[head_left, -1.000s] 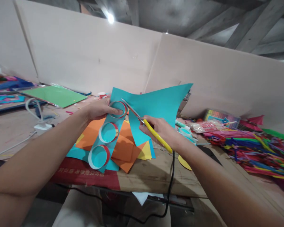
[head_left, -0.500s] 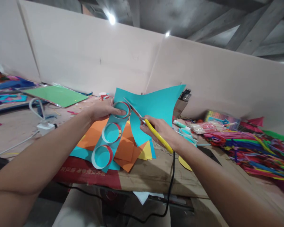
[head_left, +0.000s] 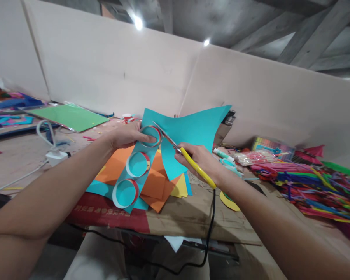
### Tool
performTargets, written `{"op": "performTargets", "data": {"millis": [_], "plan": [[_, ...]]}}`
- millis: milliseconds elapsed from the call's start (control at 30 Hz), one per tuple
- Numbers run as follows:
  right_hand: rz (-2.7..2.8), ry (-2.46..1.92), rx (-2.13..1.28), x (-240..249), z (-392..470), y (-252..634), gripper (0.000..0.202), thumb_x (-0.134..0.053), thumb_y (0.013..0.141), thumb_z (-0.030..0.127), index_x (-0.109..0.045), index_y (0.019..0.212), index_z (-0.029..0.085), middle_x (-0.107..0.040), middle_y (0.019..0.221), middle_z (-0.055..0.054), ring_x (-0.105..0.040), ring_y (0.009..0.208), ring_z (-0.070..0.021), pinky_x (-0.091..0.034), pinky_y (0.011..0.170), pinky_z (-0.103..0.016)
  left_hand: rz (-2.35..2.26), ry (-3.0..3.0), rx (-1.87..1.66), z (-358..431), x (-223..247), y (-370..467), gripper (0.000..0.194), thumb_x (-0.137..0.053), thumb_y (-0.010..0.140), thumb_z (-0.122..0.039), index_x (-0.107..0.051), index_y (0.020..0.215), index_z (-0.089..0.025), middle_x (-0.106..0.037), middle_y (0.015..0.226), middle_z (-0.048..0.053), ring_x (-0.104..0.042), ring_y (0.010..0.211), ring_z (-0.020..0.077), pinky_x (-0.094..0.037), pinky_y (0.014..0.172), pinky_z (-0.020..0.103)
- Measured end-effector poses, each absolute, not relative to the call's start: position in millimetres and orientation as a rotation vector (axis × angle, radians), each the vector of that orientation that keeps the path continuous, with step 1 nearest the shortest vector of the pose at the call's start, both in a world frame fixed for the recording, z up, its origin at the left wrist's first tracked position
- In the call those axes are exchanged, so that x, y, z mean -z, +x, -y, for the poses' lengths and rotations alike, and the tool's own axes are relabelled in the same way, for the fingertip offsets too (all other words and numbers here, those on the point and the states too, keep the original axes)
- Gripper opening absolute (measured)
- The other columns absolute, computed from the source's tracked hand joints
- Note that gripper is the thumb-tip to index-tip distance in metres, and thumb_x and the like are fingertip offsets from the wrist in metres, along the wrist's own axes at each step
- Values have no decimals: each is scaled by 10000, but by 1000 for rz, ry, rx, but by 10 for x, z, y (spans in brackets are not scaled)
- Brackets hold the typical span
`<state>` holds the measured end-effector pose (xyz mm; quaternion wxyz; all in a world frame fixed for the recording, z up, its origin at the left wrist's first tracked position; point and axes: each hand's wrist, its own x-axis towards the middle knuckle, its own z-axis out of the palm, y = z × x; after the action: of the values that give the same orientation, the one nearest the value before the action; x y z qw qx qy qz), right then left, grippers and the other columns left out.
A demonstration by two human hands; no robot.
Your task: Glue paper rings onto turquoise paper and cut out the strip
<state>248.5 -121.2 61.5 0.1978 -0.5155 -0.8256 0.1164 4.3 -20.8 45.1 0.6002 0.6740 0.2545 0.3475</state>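
My left hand (head_left: 132, 134) is closed on the upper left part of a turquoise paper sheet (head_left: 192, 124), its thumb inside the top one of three paper rings. The middle ring (head_left: 128, 165) and the bottom ring (head_left: 115, 196), white with red and a little yellow, stand on the strip of the sheet that slants down to the left. My right hand (head_left: 196, 157) grips yellow-handled scissors (head_left: 196, 168). Their blades lie against the sheet beside the top ring, with a curved cut edge running below them. The far fingers of my left hand are hidden behind the sheet.
Orange paper sheets (head_left: 154, 184) and yellow paper (head_left: 180, 187) lie beneath on cardboard (head_left: 189, 217). Colourful pipe cleaners (head_left: 317, 186) and a marker box (head_left: 272, 147) are at the right. A white charger (head_left: 56, 157) with a cable and a green sheet (head_left: 72, 116) lie at the left.
The sheet, the scissors and my right hand have shifted very slightly to the right. Both hands keep their hold.
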Motion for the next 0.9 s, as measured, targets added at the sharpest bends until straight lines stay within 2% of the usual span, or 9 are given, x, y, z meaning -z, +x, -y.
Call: {"op": "performTargets", "data": {"millis": [133,333,667,900], "plan": [[2321,-1463,-327,-706,1226,2526,270,-509,950,430,-545,800,208,-436,620,54,-365,583,-106,-274,562,-268,-587,1514,-840,212,-438,78,289,-923,562,-225,-731,737,-99,-709,697,47,-633,606,135,-502,582,240],[2342,-1476,-315,-896,1233,2674,304,-500,953,485,-508,799,224,-419,615,62,-366,577,-108,-254,557,-278,-530,1324,-1078,203,-469,204,401,-963,524,-367,-676,627,-108,-651,582,17,-552,496,93,-473,511,214],[2338,-1507,-378,-993,1294,2765,336,-503,958,536,-520,831,225,-427,642,59,-366,588,-111,-274,548,-269,-547,1387,-1026,210,-569,279,398,-966,521,-302,-699,751,-117,-684,660,8,-590,565,104,-500,573,222],[2325,-1467,-327,-986,1251,2746,322,-515,949,512,-530,810,223,-420,626,55,-357,578,-114,-273,557,-267,-579,1476,-978,241,-653,257,307,-902,618,-273,-722,807,-113,-728,745,32,-626,631,126,-518,625,246]]}}
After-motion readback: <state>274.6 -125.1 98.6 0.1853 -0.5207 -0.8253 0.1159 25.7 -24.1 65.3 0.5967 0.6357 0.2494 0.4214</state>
